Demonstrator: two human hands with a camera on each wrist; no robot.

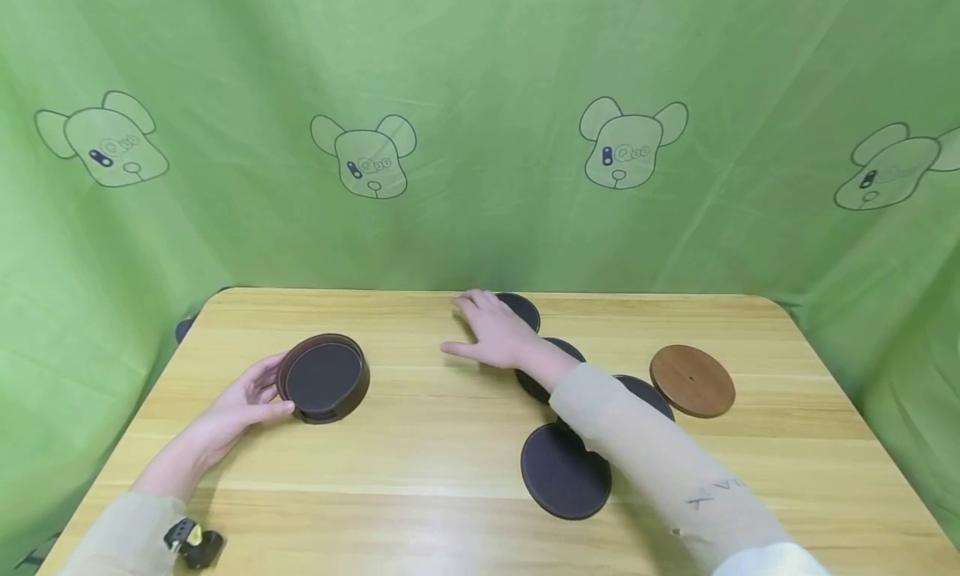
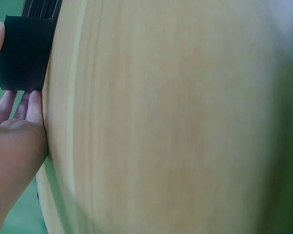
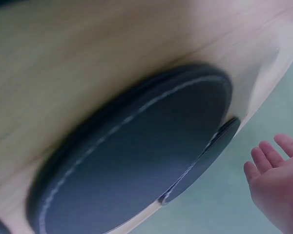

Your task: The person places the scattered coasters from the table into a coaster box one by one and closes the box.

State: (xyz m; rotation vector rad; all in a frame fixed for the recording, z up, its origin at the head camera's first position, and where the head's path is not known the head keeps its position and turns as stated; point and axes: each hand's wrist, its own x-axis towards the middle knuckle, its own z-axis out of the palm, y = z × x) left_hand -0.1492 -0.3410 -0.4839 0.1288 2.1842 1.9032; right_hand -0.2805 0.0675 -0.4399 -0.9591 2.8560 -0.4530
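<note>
On the left of the table, my left hand (image 1: pixel 238 401) holds a round dark coaster holder (image 1: pixel 358 386) by its side, thumb at the near edge and fingers round the far side. A dark coaster (image 1: pixel 324 378) lies inside it; the left wrist view shows several stacked edges in the holder's opening. My right hand (image 1: pixel 493 333) hovers with spread, relaxed fingers and nothing in it, beside the farthest black coaster (image 1: pixel 522 312). Under and around the right forearm lie more black stitched coasters, the nearest one (image 1: pixel 566 473) fully in sight, others partly hidden by the sleeve.
A brown wooden disc (image 1: pixel 692 381) with a small centre hole lies right of the black coasters. The light wood table (image 1: pixel 420 493) has rounded far corners, and a green curtain (image 1: pixel 480 226) hangs right behind its back edge. A black wrist device (image 1: pixel 198 545) sits at the left sleeve.
</note>
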